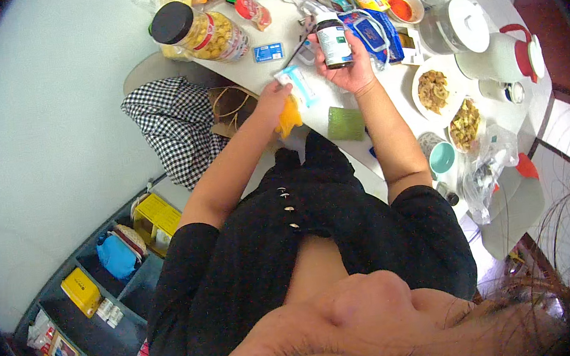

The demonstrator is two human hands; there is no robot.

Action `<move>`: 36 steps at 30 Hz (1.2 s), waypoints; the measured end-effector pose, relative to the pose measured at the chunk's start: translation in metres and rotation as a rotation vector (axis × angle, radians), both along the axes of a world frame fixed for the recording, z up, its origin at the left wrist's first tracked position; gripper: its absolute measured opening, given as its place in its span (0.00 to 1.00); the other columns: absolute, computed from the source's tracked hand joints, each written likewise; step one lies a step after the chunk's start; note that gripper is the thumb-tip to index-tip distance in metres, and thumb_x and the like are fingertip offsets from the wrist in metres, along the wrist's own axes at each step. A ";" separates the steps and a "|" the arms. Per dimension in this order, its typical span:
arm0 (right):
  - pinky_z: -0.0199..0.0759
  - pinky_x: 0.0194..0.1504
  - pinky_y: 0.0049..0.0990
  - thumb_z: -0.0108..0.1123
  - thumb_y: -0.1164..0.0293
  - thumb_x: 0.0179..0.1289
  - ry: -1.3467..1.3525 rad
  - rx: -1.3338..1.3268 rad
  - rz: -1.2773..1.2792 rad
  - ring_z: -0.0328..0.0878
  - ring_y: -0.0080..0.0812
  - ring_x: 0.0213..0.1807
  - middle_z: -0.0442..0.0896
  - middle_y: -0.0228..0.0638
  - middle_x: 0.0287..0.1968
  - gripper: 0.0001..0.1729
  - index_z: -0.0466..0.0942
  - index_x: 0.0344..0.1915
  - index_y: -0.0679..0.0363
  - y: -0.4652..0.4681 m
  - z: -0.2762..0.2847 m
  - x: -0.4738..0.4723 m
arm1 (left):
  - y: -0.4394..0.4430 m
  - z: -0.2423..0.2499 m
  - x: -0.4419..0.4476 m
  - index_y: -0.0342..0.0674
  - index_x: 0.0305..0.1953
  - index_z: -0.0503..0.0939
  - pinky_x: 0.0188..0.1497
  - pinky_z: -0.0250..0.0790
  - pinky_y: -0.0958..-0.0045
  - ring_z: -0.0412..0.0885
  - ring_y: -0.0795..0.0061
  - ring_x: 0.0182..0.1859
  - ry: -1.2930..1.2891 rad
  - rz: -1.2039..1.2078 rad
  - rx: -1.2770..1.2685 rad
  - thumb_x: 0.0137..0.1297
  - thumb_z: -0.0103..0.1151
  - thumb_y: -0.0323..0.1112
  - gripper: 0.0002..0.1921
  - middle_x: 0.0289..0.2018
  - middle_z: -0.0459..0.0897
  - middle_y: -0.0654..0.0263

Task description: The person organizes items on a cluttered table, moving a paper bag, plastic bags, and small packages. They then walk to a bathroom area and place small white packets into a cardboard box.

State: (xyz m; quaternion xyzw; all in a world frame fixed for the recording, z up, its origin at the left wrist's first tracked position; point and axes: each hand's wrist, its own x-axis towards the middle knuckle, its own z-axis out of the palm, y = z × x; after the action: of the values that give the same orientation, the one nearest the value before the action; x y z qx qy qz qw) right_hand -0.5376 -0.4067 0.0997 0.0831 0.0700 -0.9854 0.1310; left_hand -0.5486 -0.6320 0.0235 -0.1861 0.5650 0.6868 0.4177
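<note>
My right hand (351, 66) holds a dark bottle with a white cap and a printed label (334, 42), upright above the table. My left hand (275, 101) grips an orange cloth-like piece (288, 118) and touches a white and light-blue packet (298, 86) at its upper end. A small blue box (268, 52) lies on the table beyond my left hand. Between my forearms, near the table's edge, is a flat green item (345, 123). Just right of the bottle sits a blue package (377, 35).
A large snack jar with a black lid (204, 31) and a red bottle (249, 7) stand at the far left. Food plates (418, 94), a lidded pot (463, 24), a jug (497, 57) and a teal-lined cup (441, 158) are at the right. Checked cloth (172, 127) hangs by the left edge.
</note>
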 end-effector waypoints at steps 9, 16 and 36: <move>0.72 0.37 0.32 0.39 0.53 0.64 -0.075 0.314 -0.002 0.78 0.41 0.45 0.78 0.47 0.50 0.32 0.66 0.61 0.61 -0.020 0.017 0.038 | 0.002 0.071 0.008 0.36 0.60 0.70 0.43 0.71 0.73 0.77 0.76 0.40 0.416 -0.138 -0.383 0.64 0.58 0.31 0.23 0.43 0.81 0.61; 0.71 0.43 0.31 0.46 0.60 0.64 -0.031 0.474 0.057 0.76 0.35 0.49 0.76 0.39 0.55 0.33 0.57 0.68 0.55 -0.054 0.021 0.055 | -0.022 0.126 0.022 0.37 0.57 0.73 0.47 0.68 0.75 0.75 0.77 0.44 0.360 -0.263 -0.120 0.66 0.55 0.35 0.19 0.45 0.81 0.65; 0.74 0.50 0.38 0.57 0.63 0.63 0.134 1.853 0.513 0.80 0.46 0.46 0.82 0.47 0.47 0.20 0.77 0.52 0.60 -0.086 -0.015 0.107 | -0.130 0.096 0.067 0.38 0.55 0.70 0.54 0.69 0.71 0.77 0.72 0.49 0.440 0.088 -0.213 0.54 0.67 0.27 0.27 0.45 0.78 0.65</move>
State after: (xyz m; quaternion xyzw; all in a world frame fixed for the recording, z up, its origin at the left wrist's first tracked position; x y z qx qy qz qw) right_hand -0.4310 -0.4927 0.0842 0.0792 0.8437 -0.4831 0.2204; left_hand -0.4814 -0.7622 0.1193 -0.0994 0.7030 0.6648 0.2322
